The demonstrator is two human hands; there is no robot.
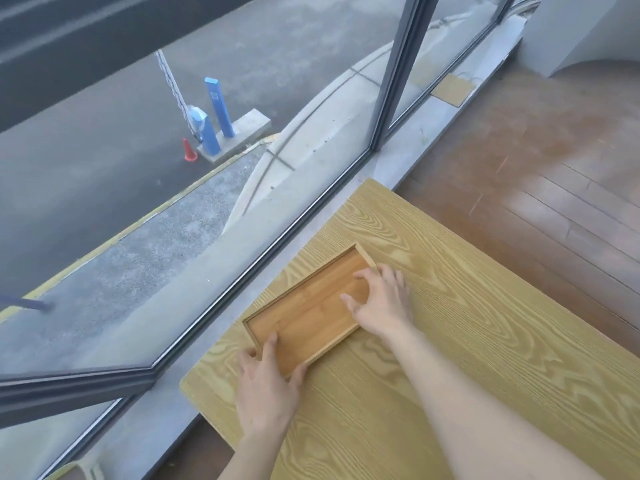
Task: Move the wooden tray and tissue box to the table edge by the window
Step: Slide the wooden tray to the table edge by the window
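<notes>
A shallow rectangular wooden tray [304, 313] lies flat and empty on the light wood-grain table [467, 341], close to the table edge that runs along the window. My left hand [268, 386] grips the tray's near-left corner, thumb inside the rim and fingers around the outside. My right hand [381, 299] rests over the tray's right long rim, fingers spread and touching its floor and edge. No tissue box is in view.
A large window [207, 202] with dark frames and a grey sill runs beside the table's left edge. Brown wooden floor [536, 168] lies to the right. Outside are pavement, blue posts and a red cone.
</notes>
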